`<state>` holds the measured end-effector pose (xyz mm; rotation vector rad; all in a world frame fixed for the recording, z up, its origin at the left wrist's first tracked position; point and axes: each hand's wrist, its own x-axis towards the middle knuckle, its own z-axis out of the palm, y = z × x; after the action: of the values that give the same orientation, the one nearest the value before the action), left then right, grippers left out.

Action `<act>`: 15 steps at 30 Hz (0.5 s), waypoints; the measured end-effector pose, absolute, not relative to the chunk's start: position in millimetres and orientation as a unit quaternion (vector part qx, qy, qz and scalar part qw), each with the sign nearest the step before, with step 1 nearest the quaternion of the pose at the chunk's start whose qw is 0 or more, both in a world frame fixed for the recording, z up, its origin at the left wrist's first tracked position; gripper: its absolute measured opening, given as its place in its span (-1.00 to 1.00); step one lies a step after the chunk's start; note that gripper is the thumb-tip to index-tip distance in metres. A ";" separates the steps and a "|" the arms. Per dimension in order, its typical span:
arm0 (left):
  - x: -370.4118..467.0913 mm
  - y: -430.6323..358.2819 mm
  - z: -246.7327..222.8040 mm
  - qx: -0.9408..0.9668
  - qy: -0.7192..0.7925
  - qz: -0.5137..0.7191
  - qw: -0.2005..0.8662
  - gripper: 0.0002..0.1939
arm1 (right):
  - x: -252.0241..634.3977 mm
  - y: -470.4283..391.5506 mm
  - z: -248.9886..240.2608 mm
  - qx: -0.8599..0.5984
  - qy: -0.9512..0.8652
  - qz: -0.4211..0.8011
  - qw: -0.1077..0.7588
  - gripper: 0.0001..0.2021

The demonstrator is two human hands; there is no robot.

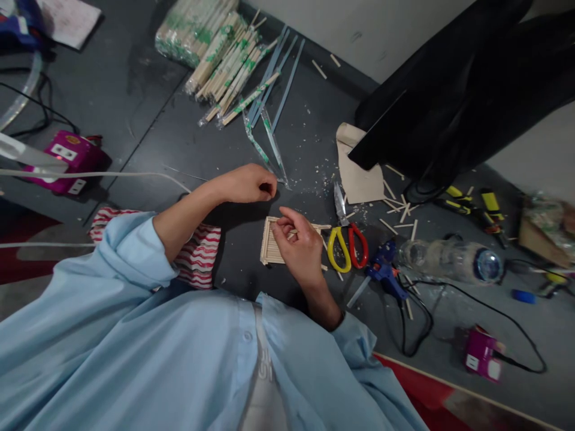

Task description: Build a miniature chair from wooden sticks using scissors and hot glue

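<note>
Stick panel (272, 249) seen on grey table (179, 140), partly covered by right hand (300, 240); fingers bent, grip cannot be told. Left hand (251, 182) held nearby, fingers curled, contents hidden. Green print on stick wrappers (239, 60) can't be read; letters on grey garment (264, 398) only partly legible.

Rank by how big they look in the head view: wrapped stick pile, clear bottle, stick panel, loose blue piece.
1. Wrapped stick pile
2. Clear bottle and stick panel: unsure, since the right hand hides part of the panel
3. Loose blue piece
</note>
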<state>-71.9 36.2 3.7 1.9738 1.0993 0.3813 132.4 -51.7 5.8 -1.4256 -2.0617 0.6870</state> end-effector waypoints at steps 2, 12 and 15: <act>-72.1 36.3 2.8 0.785 0.436 0.156 0.412 -0.82 | 140.0 -49.9 11.3 -0.524 -0.790 0.210 0.239 -0.73; -72.9 35.8 8.3 0.749 0.465 0.163 0.444 -0.80 | 149.2 -38.4 15.5 -0.484 -0.872 0.054 0.059 -0.81; -72.7 34.4 8.4 0.707 0.478 0.174 0.490 -0.80 | 151.2 -37.8 19.6 -0.492 -0.865 0.054 0.079 -0.82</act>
<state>-72.7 34.4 8.4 1.7178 1.1620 0.4238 151.2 -37.8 19.6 -1.4714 -2.5893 0.1616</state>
